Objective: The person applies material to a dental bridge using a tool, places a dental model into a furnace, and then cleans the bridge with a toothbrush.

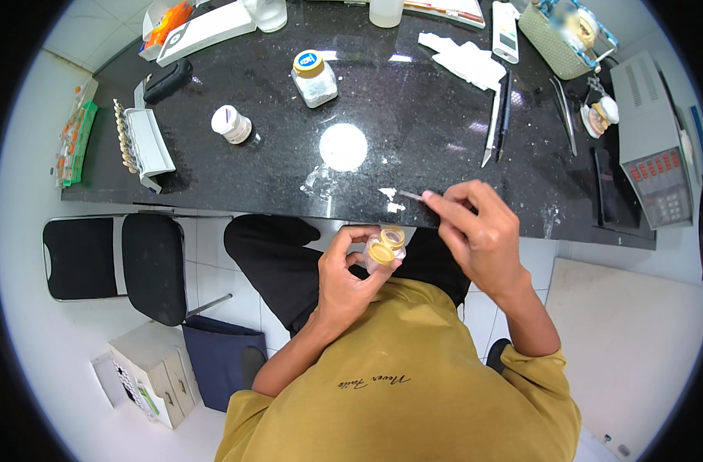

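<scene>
Left hand (348, 271) is wrapping its fingers round a little gold-rimmed jar (381, 253), just this side of the black counter (274, 173). Right hand (477, 229) is pinching a skinny tool (411, 195), tip pointing toward some white smears (388, 192).

Dental lab, looks like: tooth-shaped shade tabs (123, 138) at left of black bench (274, 173), dental model (599, 118) at right, tweezers (565, 115) near it, grey keypad unit (650, 150) far right, yellow-lidded jar (317, 88) of whitish material at far centre.
</scene>
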Demonstrator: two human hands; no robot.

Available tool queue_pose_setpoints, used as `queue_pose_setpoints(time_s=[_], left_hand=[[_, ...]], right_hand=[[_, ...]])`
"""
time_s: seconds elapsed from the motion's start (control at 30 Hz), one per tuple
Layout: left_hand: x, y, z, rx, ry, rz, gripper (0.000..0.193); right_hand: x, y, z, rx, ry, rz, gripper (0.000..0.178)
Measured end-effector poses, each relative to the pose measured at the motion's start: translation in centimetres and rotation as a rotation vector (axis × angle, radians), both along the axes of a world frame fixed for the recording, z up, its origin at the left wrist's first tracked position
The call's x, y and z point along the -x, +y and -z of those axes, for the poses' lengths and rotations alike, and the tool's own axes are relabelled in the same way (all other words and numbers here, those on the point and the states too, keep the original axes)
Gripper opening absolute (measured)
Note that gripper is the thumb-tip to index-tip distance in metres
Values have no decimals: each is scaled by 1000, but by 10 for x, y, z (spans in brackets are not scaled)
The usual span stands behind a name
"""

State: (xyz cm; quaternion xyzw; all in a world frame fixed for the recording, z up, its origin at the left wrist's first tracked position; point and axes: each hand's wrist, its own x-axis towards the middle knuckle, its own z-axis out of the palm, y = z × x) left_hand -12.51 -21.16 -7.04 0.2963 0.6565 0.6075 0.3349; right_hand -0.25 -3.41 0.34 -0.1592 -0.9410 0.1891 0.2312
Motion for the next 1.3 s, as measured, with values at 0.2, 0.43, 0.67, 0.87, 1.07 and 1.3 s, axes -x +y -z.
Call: queue_pose_setpoints(time_s=[0.2, 0.43, 0.67, 0.87, 1.07, 1.3], left_hand=[[-1, -2, 2, -27, -35, -26, 39], [-2, -1, -3, -13, -42, -20, 40], [-2, 0, 0, -28, -41, -21, 40], [-1, 0, 0, -17, -40, -18, 41], [-1, 0, 2, -10, -46, -20, 41], [1, -2, 0, -8, -34, -18, 42]], right_hand=[[-2, -4, 0, 33, -1, -56, 42], [0, -3, 2, 44, 47, -44, 42], [2, -2, 3, 1, 60, -90, 41], [4, 0, 3, 15, 107, -80, 39], [32, 20, 1, -40, 64, -116, 34], [34, 23, -1, -21, -22, -232, 35]])
